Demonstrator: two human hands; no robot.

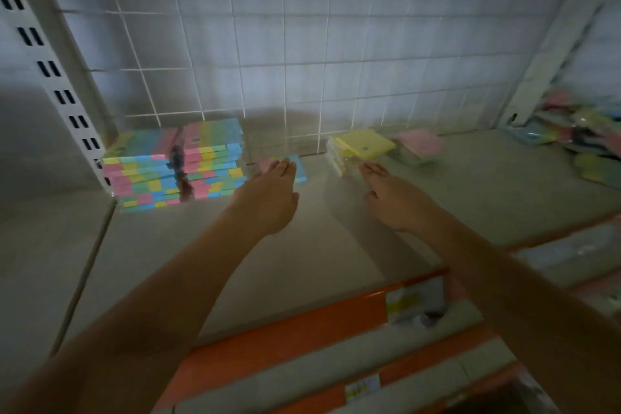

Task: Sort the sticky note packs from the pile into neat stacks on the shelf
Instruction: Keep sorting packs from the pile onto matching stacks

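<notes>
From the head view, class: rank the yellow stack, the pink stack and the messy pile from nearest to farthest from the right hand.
From the right hand:
1. Yellow stack: just beyond the fingertips, slightly left.
2. Pink stack: further back, to the right of the yellow.
3. Messy pile: far right end of the shelf.

We stood in a shop's stationery aisle: a white shelf point(336, 239) with an orange price rail point(285, 336) and paper tags along its front edge, slotted uprights point(57, 94), a wire-grid back panel point(285, 60), and wrapped sticky note packs point(174, 165) stacked at its back left corner.
</notes>
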